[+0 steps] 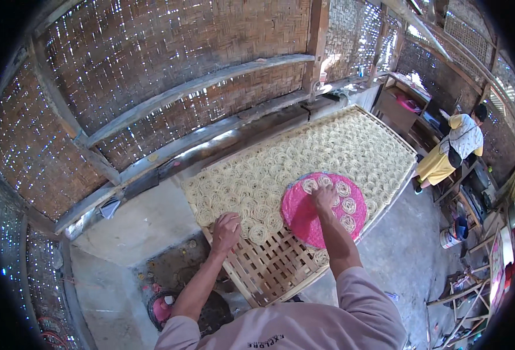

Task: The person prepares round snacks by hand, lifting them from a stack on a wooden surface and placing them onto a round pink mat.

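Now left hand [226,230] and right hand [325,198] reach forward, backs up, each grip unclear.

We have room above the bare slats [269,263]; the pink tray [302,219] and pale rings [304,153] crowd the far side.

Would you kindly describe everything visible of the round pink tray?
The round pink tray looks flat and possibly plastic, with a textured surface and a bluish far rim. It appears to lie on the slatted rack. Pale coils sit along its far and right sides; its left and near parts look bare. The right hand reaches over it among the coils.
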